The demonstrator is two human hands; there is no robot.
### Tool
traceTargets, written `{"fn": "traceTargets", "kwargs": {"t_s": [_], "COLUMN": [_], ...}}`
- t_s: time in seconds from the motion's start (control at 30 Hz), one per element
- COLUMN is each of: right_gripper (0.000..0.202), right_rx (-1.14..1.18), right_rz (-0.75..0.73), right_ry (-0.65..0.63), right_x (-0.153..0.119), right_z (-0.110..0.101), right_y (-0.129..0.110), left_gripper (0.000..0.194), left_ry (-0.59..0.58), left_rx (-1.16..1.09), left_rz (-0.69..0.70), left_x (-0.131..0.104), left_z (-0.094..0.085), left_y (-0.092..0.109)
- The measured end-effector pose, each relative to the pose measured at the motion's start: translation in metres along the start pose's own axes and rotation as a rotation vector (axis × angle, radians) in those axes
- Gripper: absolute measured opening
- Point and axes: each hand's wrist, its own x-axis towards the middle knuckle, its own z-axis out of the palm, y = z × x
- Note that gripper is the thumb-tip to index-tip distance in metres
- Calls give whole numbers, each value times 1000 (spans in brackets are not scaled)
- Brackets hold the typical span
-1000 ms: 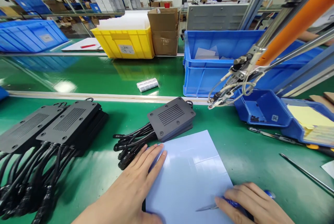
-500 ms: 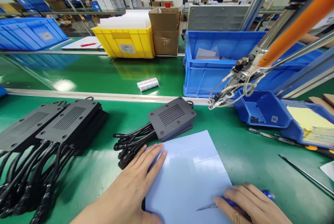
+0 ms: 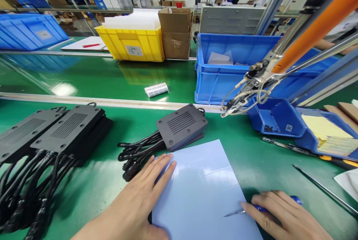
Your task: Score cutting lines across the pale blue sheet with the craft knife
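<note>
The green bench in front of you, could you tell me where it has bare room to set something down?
Bare mat lies between the stacked black units and the single black unit, and right of the blue sheet. It is crowded by the small blue bins and around the cables.

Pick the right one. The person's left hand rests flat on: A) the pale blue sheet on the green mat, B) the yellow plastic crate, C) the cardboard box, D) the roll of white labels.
A: the left hand lies palm down on the left edge of the pale blue sheet, fingers spread.
</note>
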Motion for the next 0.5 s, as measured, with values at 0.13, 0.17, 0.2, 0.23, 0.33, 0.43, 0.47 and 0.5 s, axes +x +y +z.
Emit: {"fn": "traceTargets", "kwargs": {"t_s": [0.13, 0.17, 0.2, 0.23, 0.33, 0.43, 0.47, 0.5], "right_gripper": [45, 45, 46, 46, 48, 51, 51, 52], "right_rx": [1, -4, -13, -27, -66, -70, -65, -66], "right_rz": [13, 30, 47, 58, 38, 43, 54, 62], "right_ry": [-50, -66, -80, -98, -161, -204, -198, -188], "right_x": [-7, -10, -14, -18, -34, -50, -54, -59], "right_z": [-8, -10, -11, -12, -12, -9, -9, -8], "right_y": [7, 9, 11, 13, 21, 30, 34, 38], "left_gripper": [152, 152, 152, 151, 152, 152, 152, 151], "left_ry": [23, 20, 18, 16, 12, 12, 13, 9], "left_rx": [15, 19, 23, 27, 38, 39, 35, 27], "left_rz": [-3, -3, -4, -4, -3, -1, -3, -6], "left_x": [-2, -2, -3, -3, -3, -4, -4, -3], "left_z": [7, 8, 9, 9, 9, 8, 8, 8], "left_y": [-3, -4, -4, -4, -4, -4, -4, -4]}}
